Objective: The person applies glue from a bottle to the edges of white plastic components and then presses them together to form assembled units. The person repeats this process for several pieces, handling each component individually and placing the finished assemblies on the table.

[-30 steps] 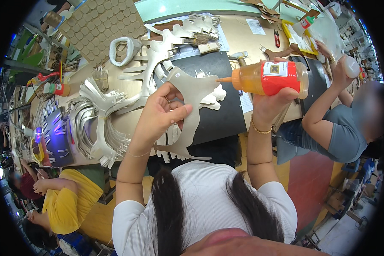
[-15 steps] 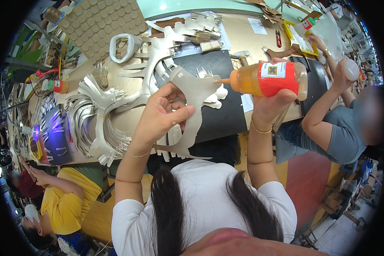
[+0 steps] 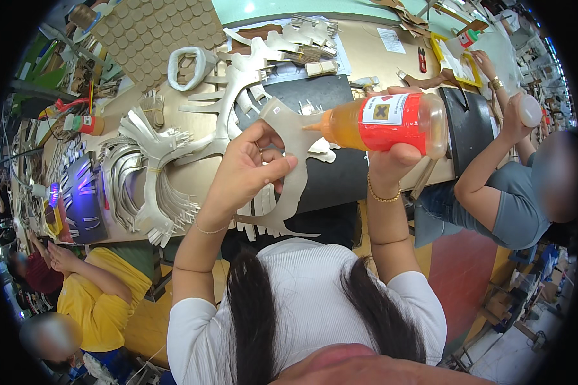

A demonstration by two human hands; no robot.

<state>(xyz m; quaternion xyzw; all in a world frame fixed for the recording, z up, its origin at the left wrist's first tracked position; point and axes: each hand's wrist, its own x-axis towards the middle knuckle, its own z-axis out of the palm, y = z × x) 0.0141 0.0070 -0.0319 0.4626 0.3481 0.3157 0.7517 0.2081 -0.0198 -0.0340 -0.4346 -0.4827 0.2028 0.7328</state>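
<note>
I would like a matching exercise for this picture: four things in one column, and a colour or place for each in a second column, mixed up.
Things:
1. squeeze bottle
2. cut-out piece
3. mat
4. person at lower left

Descriptions:
A. black, lying on the table
B. wears a yellow top
C. pale beige, held in the left hand
D. orange liquid and red label, held in the right hand

Pairs: 1-D, 2-C, 3-A, 4-B
</note>
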